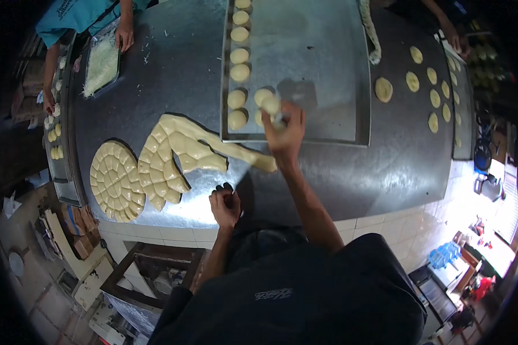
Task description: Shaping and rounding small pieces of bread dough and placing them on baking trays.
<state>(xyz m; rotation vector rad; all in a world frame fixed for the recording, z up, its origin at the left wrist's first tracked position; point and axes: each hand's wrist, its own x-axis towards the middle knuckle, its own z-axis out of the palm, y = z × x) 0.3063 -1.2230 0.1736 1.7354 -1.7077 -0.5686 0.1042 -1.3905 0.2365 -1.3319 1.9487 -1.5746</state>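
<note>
Black cloth shirt (316, 310) sits behind right fingers (297, 114) pinching a pale round dough ball (270, 104), maybe gently because it's soft, over a grey metal tray (331, 86); curled left fingers (216, 199), can't tell if empty.

White script lettering (274, 294) on the wearer's dark shirt (328, 287), small blurred print (63, 7) on a teal shirt (85, 22)

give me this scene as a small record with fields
baking tray: column of dough balls along its left side
tabletop: scored dough round, partly separated dough sheet beside it
right hand: gripping a blurred dough ball over the baking tray
left hand: curled near the tabletop's edge, contents unclear
co-workers: hand beside pale shreds; another hand, upper right
</note>
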